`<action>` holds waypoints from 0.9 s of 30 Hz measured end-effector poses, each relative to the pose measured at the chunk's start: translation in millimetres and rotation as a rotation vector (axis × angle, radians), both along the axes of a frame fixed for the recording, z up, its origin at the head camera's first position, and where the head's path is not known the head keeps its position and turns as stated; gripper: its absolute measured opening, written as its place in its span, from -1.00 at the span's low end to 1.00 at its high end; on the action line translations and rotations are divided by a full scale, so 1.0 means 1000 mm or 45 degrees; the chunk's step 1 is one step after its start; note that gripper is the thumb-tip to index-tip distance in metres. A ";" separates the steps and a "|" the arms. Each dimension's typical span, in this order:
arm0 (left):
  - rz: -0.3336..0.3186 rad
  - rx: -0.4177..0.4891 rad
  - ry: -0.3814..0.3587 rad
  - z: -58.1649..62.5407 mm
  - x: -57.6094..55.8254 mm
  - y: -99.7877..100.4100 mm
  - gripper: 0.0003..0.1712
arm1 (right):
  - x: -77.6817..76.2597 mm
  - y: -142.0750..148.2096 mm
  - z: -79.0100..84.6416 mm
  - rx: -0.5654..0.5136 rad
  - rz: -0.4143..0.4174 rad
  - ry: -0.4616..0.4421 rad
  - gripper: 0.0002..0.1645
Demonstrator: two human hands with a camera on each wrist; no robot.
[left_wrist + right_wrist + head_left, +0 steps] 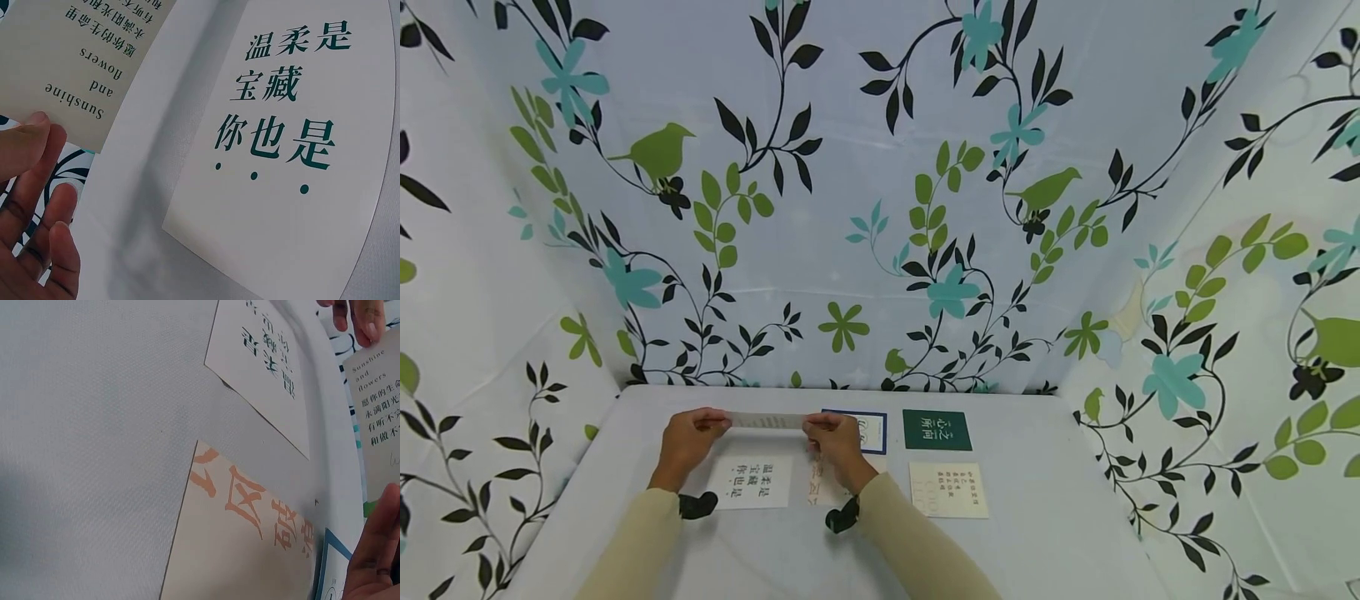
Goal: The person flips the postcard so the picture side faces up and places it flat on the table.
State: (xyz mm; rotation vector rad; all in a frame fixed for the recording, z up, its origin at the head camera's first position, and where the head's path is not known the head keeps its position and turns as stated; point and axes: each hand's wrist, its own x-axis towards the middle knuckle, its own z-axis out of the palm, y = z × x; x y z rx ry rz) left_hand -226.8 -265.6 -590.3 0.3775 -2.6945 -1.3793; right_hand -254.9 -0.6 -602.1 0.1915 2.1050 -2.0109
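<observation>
A pale greyish card printed with "Sunshine and flowers" and Chinese lines is held up above the table, stretched between both hands. My left hand pinches one end between thumb and fingers; its other fingers are loosely bent in the left wrist view. At the opposite end, my right hand pinches the card, partly out of frame in the right wrist view. Below the left hand lies a white card with green characters. Under the right hand lies a cream card with orange characters, partly hidden in the head view.
Behind the right hand lies a blue-bordered card. Farther right are a dark green card and a cream card with small brown text. The white table meets a hanging leaf-and-bird patterned cloth at the back.
</observation>
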 end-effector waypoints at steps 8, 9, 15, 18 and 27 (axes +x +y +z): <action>0.052 0.018 -0.013 -0.001 -0.002 0.004 -0.70 | 0.001 -0.003 -0.002 0.089 -0.043 0.035 -0.92; 0.054 0.027 -0.017 0.000 -0.002 0.004 -0.70 | 0.001 -0.003 -0.002 0.089 -0.043 0.036 -0.92; 0.061 0.041 -0.010 -0.003 -0.001 0.005 -0.68 | 0.002 -0.004 -0.001 0.061 -0.050 0.031 -0.90; 0.076 0.052 -0.016 -0.006 -0.002 0.006 -0.68 | 0.003 -0.005 0.000 0.031 -0.065 0.011 -0.86; 0.121 0.096 0.005 -0.007 -0.002 0.012 -0.67 | 0.002 -0.008 0.001 -0.006 -0.126 -0.001 -0.86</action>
